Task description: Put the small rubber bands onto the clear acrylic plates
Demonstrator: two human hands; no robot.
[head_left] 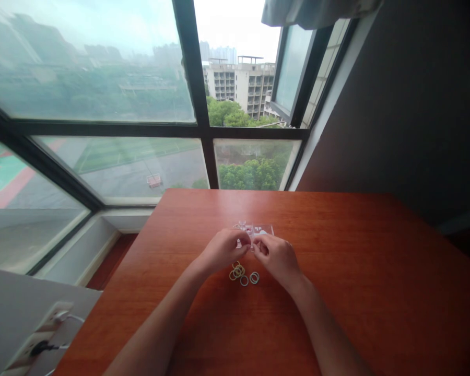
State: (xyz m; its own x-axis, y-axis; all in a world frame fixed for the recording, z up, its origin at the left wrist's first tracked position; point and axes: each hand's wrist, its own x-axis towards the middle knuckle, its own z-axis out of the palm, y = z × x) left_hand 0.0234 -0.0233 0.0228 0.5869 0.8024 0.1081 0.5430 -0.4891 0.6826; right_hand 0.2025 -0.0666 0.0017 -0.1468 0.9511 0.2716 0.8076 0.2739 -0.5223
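Note:
My left hand (224, 247) and my right hand (278, 256) meet over the middle of the table, fingertips nearly touching. Both are closed in a pinch; whatever lies between the fingers is too small to make out. Just behind them is a clear plastic box (269, 229), partly hidden by my fingers, with small pale things in it. Nearer to me, several thin yellow rings (238, 271), like small hair ties, lie in a loose pile. Beside the pile are a few grey-green rings (254, 278), two of them overlapping.
The reddish-brown wooden table (356, 271) reaches to the window frame (206, 133) at the back. A dark wall (407, 104) rises on the right. At lower left, a wall socket (35, 342) holds a black plug and a white plug with cables.

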